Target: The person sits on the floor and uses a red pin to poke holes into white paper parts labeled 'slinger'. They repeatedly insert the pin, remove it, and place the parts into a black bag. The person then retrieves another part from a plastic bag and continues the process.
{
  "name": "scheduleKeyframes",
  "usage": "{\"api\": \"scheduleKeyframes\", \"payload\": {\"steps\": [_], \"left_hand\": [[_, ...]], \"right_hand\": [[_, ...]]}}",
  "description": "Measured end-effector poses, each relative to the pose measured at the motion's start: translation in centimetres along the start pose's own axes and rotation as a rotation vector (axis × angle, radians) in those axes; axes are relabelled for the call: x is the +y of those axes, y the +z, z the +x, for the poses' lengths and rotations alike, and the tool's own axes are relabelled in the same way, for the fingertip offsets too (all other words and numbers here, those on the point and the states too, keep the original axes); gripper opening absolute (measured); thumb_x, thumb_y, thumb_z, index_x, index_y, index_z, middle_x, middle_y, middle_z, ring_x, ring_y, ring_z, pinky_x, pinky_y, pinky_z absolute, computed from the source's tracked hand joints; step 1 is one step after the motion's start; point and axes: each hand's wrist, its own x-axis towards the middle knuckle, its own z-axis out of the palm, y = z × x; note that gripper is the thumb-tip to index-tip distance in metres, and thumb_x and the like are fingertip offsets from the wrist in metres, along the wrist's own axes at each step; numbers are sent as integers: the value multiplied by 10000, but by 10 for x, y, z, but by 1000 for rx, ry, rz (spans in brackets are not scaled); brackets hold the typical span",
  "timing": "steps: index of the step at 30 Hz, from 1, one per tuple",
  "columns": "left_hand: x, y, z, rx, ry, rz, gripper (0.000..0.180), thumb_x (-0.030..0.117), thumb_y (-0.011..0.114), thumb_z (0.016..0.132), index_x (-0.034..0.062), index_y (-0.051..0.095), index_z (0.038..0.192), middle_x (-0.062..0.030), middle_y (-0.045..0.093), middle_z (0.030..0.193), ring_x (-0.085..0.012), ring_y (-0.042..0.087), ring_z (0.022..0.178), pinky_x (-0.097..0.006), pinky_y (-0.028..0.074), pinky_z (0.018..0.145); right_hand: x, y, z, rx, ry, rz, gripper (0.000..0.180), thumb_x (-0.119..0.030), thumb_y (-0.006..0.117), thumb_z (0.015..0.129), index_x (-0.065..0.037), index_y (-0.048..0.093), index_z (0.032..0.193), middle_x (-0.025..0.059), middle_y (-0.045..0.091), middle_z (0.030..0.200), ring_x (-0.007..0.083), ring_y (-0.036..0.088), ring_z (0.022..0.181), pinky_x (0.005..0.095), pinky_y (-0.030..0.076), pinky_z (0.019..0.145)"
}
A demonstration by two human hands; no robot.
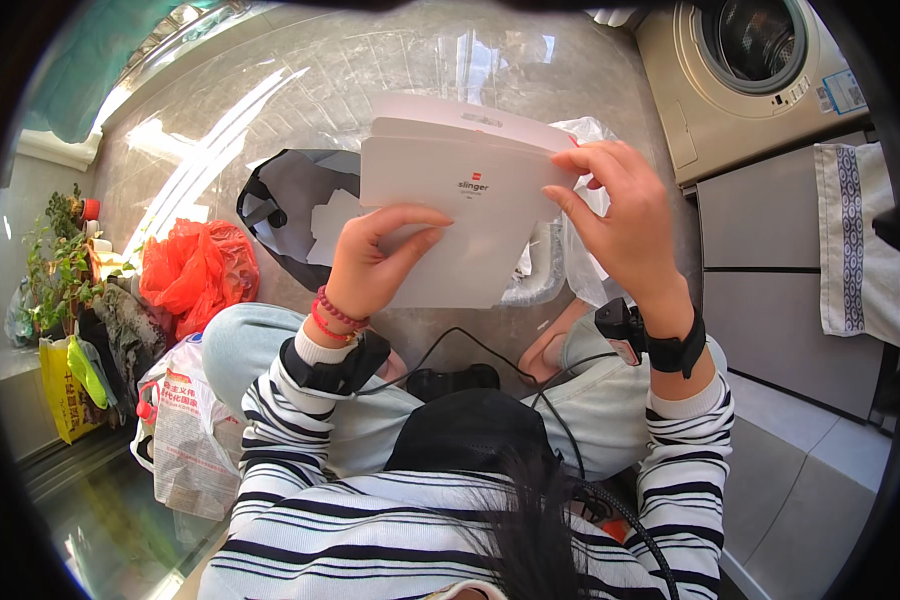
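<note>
In front of me I hold up a white cardboard box (470,245), flattened or thin, with a small red mark and dark print on its face. A slotted flap (435,112) stands along its far edge. My left hand (375,250) pinches the box's left side, thumb and index finger lying on its face. At the upper right corner, my right hand (620,205) grips the edge between thumb and fingers. Beneath the box are a dark bag with a pale lining (295,225) and a clear plastic container (540,285), both partly hidden.
A red plastic bag (195,270), a white printed bag (195,430) and potted plants (60,265) stand at the left. At the right are a washing machine (670,110) and a grey cabinet (765,220) with a hanging towel (855,240). Black cables (460,332) cross near my legs.
</note>
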Motion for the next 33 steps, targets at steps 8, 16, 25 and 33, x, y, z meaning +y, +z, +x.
{"api": "scheduleKeyframes", "payload": {"steps": [8,16,25,33], "left_hand": [[-9,8,3,41,-16,-274,637,-64,607,825,92,349,1386,-110,457,1349,-179,542,1090,-313,474,881],[-11,9,5,64,20,-322,939,-95,555,841,167,-63,1498,-126,252,1482,-239,499,1191,-376,469,932],[-11,8,5,69,-5,-392,853,-64,524,887,171,-26,1496,-118,283,1465,-209,558,1111,-337,510,858],[-10,1,1,42,-251,-527,343,44,566,921,47,404,1223,-55,623,1027,-110,598,924,-259,508,746]], "right_hand": [[-5,5,-2,-119,69,184,195,-56,766,700,-6,625,825,76,598,764,190,550,661,287,451,613],[2,7,-5,-58,-1,218,152,-26,743,726,-5,622,814,84,611,783,199,584,649,277,475,612],[15,14,-4,5,136,376,131,-53,717,771,-5,657,877,86,651,854,157,595,683,259,482,623],[17,20,-4,81,192,429,125,-65,685,822,10,664,920,66,648,824,130,576,694,237,467,659]]}}
